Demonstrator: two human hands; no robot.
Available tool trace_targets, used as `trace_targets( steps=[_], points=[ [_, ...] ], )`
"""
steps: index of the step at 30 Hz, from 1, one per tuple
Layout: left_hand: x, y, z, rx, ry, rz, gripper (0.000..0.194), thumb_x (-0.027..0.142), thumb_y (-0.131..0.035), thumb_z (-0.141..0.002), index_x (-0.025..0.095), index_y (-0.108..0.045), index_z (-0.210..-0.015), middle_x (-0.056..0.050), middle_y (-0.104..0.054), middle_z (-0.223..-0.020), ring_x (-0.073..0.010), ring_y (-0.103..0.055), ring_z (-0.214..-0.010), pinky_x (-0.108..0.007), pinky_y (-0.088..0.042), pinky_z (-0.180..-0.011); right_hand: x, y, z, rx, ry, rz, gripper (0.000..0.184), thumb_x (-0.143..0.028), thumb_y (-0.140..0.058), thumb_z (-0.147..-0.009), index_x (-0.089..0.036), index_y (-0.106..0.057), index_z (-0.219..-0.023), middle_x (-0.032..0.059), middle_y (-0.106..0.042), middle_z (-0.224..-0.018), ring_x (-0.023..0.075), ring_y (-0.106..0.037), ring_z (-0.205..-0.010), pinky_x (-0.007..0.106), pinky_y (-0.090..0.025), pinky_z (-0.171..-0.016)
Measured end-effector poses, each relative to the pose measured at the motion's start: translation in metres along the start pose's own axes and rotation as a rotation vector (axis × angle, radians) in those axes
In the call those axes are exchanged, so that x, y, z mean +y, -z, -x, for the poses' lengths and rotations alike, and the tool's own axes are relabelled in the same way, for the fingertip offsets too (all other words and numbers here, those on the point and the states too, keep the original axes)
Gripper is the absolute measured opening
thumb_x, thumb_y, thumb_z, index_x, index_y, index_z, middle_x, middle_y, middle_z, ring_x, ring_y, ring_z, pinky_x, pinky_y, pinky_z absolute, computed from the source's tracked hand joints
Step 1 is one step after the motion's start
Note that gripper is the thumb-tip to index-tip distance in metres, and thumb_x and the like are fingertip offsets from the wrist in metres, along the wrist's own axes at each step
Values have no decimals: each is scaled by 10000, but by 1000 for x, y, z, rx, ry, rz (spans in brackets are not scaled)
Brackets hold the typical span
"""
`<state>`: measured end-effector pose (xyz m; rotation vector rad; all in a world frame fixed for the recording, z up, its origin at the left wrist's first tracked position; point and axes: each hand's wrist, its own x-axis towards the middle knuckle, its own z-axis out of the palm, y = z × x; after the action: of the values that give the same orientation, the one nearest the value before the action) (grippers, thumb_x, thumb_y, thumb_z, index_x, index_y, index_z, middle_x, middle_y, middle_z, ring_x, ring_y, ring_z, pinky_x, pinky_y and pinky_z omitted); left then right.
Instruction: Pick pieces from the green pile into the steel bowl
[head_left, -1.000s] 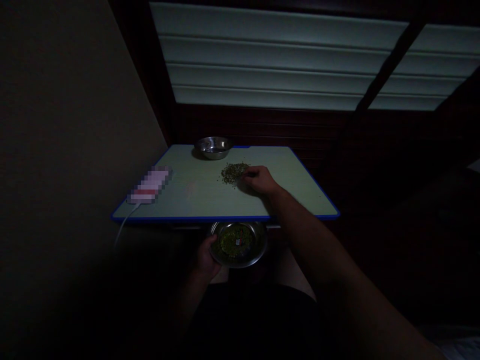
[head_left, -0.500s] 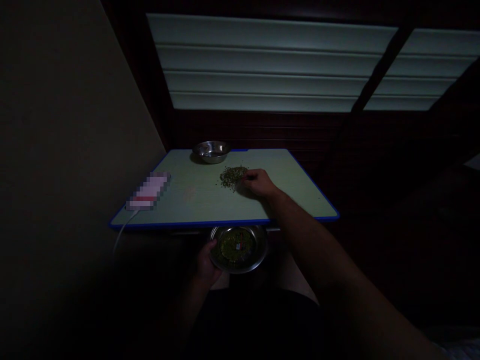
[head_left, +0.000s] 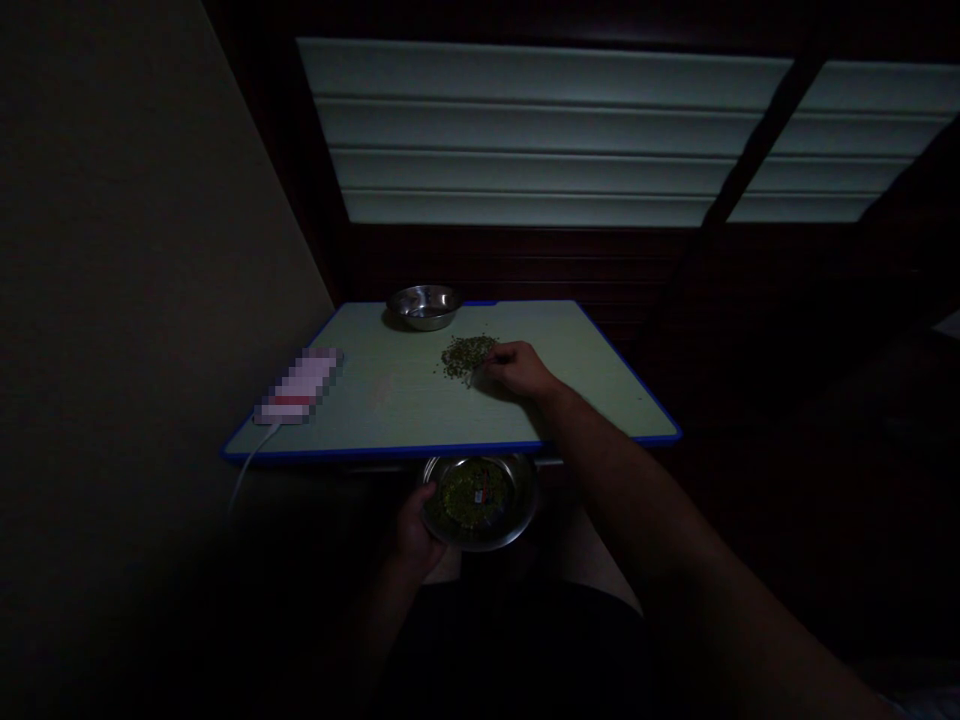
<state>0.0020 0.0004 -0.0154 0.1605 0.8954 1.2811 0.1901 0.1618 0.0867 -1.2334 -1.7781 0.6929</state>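
Note:
My left hand (head_left: 418, 530) grips the left rim of a shiny metal bowl (head_left: 517, 530), its thumb over the edge. The bowl sits below the table's front edge, over my lap, with greenish grains and a small pale-and-red patch showing inside. Above the tabletop, my right hand (head_left: 520, 368) is closed with the fingertips pinched together at the right side of a pile of small greenish-brown grains (head_left: 465, 356). A faint pale edge shows beneath those fingers; in this dim light I cannot make out what they hold.
A second metal bowl (head_left: 425, 308) stands at the back of the pale, blue-edged table (head_left: 360, 415). At the left lies a blurred-out phone-like device (head_left: 300, 385) with a white cable (head_left: 244, 470). A wall rises at the left, and dark-framed slatted panels (head_left: 532, 135) behind.
The whole view has shifted down very slightly. Both hands keep nearly the same places, the left on the bowl and the right at the pile.

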Motion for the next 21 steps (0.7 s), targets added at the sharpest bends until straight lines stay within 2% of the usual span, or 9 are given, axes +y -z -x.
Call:
trace_targets(
  steps=[6,11,15,21],
  points=[
    [-1,1,-1,-17,6,-8,210,253,-604,-715,134,-734,-829,-99,-764,-788,-247,-706,-772,-357,-555,-742,-1,-1,0,-9,7,-29,114,-222,-618,-607,-134,-682,-639,7,-610,-614,138,-539,-626,244,-398,-593],
    [-2,1,-1,-16,-9,-6,223,260,-611,-701,144,-738,-843,-96,-766,-805,-259,-705,-792,-369,-550,-756,-1,-1,0,38,-13,-48,139,-242,-589,-632,-130,-670,-622,-4,-574,-580,122,-507,-580,240,-381,-570],
    [-1,0,0,7,0,-9,203,256,-609,-705,143,-739,-812,-94,-764,-778,-250,-703,-769,-355,-549,-747,0,0,0,15,23,-15,132,-229,-598,-614,-133,-687,-635,4,-604,-609,133,-539,-623,245,-398,-609],
    [-1,0,1,7,-4,3,193,253,-616,-710,126,-732,-798,-103,-763,-776,-241,-700,-762,-349,-546,-752,-1,0,1,-4,-3,-26,134,-229,-598,-608,-132,-686,-635,-1,-599,-596,129,-530,-610,243,-399,-599]
  ],
)
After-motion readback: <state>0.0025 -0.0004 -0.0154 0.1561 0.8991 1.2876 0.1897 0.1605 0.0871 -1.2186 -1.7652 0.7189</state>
